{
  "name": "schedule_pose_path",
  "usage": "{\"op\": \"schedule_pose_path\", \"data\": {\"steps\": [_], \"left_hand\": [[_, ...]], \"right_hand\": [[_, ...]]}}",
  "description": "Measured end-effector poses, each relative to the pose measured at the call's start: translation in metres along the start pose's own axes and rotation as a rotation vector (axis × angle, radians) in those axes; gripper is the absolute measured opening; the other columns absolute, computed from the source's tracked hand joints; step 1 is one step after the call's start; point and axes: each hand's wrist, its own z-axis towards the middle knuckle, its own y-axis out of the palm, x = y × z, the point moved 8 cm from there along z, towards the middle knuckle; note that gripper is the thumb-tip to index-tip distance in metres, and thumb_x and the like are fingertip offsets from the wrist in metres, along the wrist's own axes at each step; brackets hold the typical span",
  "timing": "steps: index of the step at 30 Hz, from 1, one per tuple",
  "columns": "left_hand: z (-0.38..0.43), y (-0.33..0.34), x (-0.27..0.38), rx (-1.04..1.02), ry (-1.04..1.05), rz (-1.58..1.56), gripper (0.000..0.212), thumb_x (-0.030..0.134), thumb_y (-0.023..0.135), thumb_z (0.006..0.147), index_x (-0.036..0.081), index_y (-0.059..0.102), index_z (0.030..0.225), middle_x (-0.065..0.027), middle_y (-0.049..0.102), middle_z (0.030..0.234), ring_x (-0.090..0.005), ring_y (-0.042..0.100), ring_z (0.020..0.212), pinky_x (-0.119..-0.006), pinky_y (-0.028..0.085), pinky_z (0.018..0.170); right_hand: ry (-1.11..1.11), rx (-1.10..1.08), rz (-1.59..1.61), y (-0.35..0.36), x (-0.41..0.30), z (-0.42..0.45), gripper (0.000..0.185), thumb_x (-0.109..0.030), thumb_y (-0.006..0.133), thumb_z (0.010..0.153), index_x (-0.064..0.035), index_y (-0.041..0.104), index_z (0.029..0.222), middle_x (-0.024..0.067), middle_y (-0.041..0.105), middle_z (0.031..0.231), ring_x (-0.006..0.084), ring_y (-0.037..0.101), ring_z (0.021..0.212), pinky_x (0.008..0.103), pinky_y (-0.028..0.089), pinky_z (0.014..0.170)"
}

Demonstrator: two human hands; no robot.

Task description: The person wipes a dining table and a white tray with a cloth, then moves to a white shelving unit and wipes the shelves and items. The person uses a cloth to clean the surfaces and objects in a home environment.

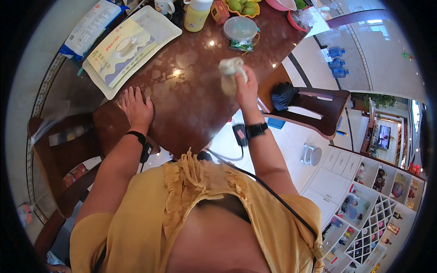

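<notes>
My right hand (247, 83) is closed round a crumpled pale cloth (231, 66), over the right part of a dark red-brown table (191, 112). Whether the cloth touches the surface I cannot tell. My left hand (137, 105) lies palm down near the table's left edge, fingers a little spread, with nothing in it. Just beyond it a cream tray (165, 36) carries a flat yellow box (119, 51). Whitish blotches mark the tabletop. Ahead of the cloth stands a clear lidded plastic container (240, 29), with a small green packet (241, 45) partly under it.
Along the far side are a blue-and-white package (94, 29), a mug (164, 6), a yellow bottle (196, 17), a small red box (219, 12) and a yellow bowl of green fruit (242, 7). Wooden chairs stand left (65, 143) and right (327, 111); a black bag (284, 96) rests on the right one.
</notes>
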Motion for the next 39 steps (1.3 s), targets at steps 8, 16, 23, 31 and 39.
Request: {"op": "schedule_pose_path", "data": {"steps": [8,16,23,31,39], "left_hand": [[0.0,0.0,0.0,-0.061,-0.016,-0.013,0.06,0.031,0.063,0.089,0.005,0.051,0.142,-0.0175,0.041,0.153,-0.0356,0.031,0.146,-0.054,0.023,0.118],[-0.001,0.002,-0.003,-0.09,-0.043,-0.055,0.06,0.03,0.063,0.09,0.005,0.049,0.143,-0.0186,0.04,0.154,-0.0363,0.029,0.147,-0.054,0.021,0.119],[0.002,-0.006,0.0,-0.081,-0.04,-0.09,0.059,0.028,0.063,0.09,0.004,0.05,0.142,-0.0194,0.04,0.153,-0.0368,0.03,0.146,-0.053,0.021,0.119],[0.002,-0.005,0.0,-0.092,-0.049,-0.115,0.058,0.027,0.062,0.091,0.003,0.049,0.142,-0.0197,0.04,0.154,-0.0367,0.029,0.147,-0.053,0.019,0.12],[0.003,-0.008,0.001,-0.111,-0.05,-0.086,0.059,0.026,0.063,0.09,0.003,0.048,0.143,-0.0197,0.038,0.154,-0.0367,0.029,0.147,-0.054,0.02,0.12]], "right_hand": [[-0.116,0.054,-0.656,0.099,0.044,0.116,0.042,-0.029,0.067,0.09,-0.0069,0.064,0.126,0.024,0.061,0.119,0.0415,0.056,0.114,0.0493,0.047,0.097],[-0.396,-0.422,-0.386,0.258,-0.028,0.017,0.026,-0.015,0.07,0.08,-0.0125,0.073,0.106,0.0188,0.065,0.107,0.0398,0.064,0.095,0.0469,0.053,0.084],[-0.433,-0.853,-0.333,0.211,-0.023,-0.077,0.034,-0.012,0.072,0.074,-0.0124,0.073,0.108,0.0178,0.067,0.111,0.0381,0.064,0.103,0.0439,0.053,0.091],[0.612,-0.939,0.082,0.121,0.005,-0.051,0.033,-0.014,0.07,0.087,-0.0055,0.065,0.118,0.007,0.068,0.108,0.0164,0.063,0.1,0.031,0.053,0.087],[-0.286,-0.313,-0.354,0.106,0.006,0.143,0.036,-0.016,0.067,0.085,-0.0025,0.069,0.119,0.0252,0.064,0.116,0.041,0.059,0.11,0.0432,0.046,0.102]]}}
